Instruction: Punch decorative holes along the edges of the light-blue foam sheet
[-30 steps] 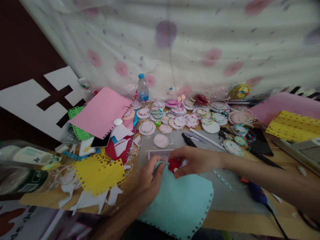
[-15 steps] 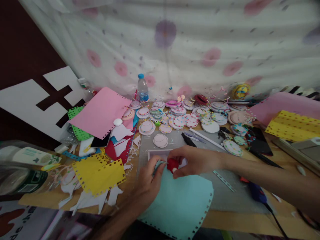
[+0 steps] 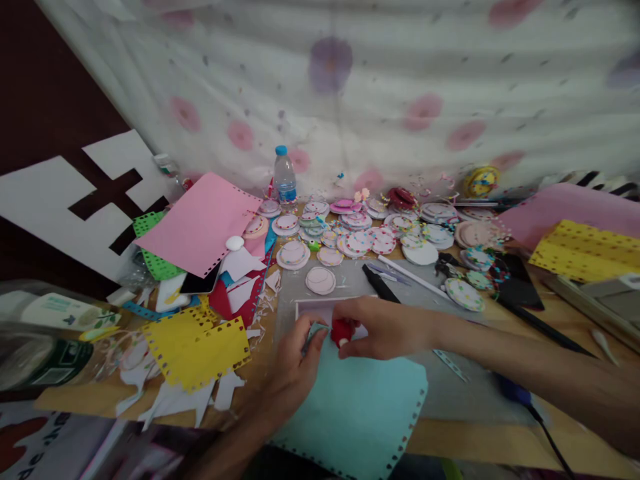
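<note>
- The light-blue sheet (image 3: 357, 407) lies flat on the surface (image 3: 465, 437), reaching from its near edge up to both hands; everything below is placed relative to this sheet.
- The sheet is pale turquoise, with a row of small punched holes along its right and lower edges and a curved, cut-away right side.
- The left hand (image 3: 293, 363) rests on the sheet's upper left corner, fingers curled and pinching that corner, seemingly to keep the paper steady under the tool.
- The right hand (image 3: 385, 327) is closed around a small red punch (image 3: 341, 331) at the sheet's top edge, thumb and fingers squeezing it; the grip from above suits pressing down.
- Under the sheet lies a grey mat (image 3: 450, 387), probably to protect the surface.
- Left of the sheet sit yellow perforated pieces (image 3: 200, 347) and white scraps.
- Beyond the sheet's top edge lie a single pink disc (image 3: 321, 281), many decorated paper discs (image 3: 370, 240) and a water bottle (image 3: 285, 175).
</note>
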A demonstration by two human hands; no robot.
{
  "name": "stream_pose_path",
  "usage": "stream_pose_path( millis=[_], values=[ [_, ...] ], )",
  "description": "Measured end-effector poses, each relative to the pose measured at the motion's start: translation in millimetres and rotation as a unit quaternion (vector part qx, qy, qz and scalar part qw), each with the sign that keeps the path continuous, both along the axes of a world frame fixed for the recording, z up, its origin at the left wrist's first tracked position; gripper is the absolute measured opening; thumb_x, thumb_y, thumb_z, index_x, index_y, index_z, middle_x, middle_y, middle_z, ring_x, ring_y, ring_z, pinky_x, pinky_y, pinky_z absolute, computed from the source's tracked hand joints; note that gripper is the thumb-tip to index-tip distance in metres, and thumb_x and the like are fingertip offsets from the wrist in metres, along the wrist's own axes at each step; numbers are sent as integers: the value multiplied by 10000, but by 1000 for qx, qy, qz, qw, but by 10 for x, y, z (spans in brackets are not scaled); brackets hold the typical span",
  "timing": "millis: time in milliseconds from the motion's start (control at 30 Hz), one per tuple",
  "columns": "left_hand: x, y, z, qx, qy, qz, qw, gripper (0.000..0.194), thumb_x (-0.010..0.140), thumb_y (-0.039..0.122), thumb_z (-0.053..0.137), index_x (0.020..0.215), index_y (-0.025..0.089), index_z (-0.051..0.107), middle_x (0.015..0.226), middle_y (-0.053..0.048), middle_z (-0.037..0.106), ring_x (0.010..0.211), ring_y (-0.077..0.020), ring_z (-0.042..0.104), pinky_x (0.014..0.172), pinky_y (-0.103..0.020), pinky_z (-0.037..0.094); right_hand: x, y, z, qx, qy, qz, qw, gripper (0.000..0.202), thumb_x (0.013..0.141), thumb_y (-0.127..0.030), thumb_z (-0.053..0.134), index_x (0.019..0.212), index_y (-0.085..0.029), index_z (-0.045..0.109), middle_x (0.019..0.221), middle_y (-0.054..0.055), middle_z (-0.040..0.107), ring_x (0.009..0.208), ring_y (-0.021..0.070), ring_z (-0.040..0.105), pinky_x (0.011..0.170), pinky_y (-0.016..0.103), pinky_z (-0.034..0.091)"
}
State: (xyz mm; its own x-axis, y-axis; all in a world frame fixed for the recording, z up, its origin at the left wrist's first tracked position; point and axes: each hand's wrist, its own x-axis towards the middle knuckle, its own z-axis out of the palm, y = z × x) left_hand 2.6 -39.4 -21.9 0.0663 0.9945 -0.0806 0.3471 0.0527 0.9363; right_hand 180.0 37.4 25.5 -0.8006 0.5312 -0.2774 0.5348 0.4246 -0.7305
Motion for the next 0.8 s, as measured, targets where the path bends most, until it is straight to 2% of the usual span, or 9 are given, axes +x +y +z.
stream_pose_path(
  millis=[167, 367, 500, 600, 800],
  values=[
    [-72, 25, -86, -25, -18, 43, 999, 227, 831, 417, 489, 808, 196, 537, 688, 11, 554, 654, -165, 525, 593, -240, 389, -56, -17, -261, -95, 97, -37, 990, 246, 800, -372, 603, 893, -145, 587, 784, 9, 561, 714, 138, 498, 674, 261, 426],
    [-67, 110, -170, -47, -26, 27, 998, 234, 845, 421, 484, 810, 194, 531, 669, 21, 531, 638, -151, 506, 560, -223, 364, 6, -1, -504, -163, 164, -95, 968, 312, 791, -407, 629, 963, -152, 577, 840, 6, 541, 769, 142, 488, 714, 255, 421],
    [-68, 165, -202, -90, -78, 26, 992, 249, 834, 436, 505, 801, 189, 507, 643, 34, 503, 580, -127, 472, 518, -209, 331, 51, -18, -563, -218, 184, -135, 949, 351, 774, -437, 644, 974, -158, 567, 859, 10, 540, 796, 154, 506, 721, 265, 429],
    [-80, 172, -176, -130, -115, 31, 984, 258, 825, 441, 519, 797, 188, 478, 623, 49, 477, 533, -108, 427, 495, -203, 312, 56, -35, -573, -225, 191, -154, 943, 354, 760, -458, 659, 943, -167, 574, 866, 12, 551, 815, 162, 515, 745, 276, 436],
    [-68, 160, -162, -118, -82, 27, 989, 257, 834, 438, 505, 773, 191, 473, 635, 46, 475, 557, -115, 433, 503, -206, 318, 58, -16, -610, -203, 180, -132, 953, 345, 767, -461, 660, 940, -170, 590, 868, 16, 550, 809, 159, 503, 769, 280, 435]
  ],
)
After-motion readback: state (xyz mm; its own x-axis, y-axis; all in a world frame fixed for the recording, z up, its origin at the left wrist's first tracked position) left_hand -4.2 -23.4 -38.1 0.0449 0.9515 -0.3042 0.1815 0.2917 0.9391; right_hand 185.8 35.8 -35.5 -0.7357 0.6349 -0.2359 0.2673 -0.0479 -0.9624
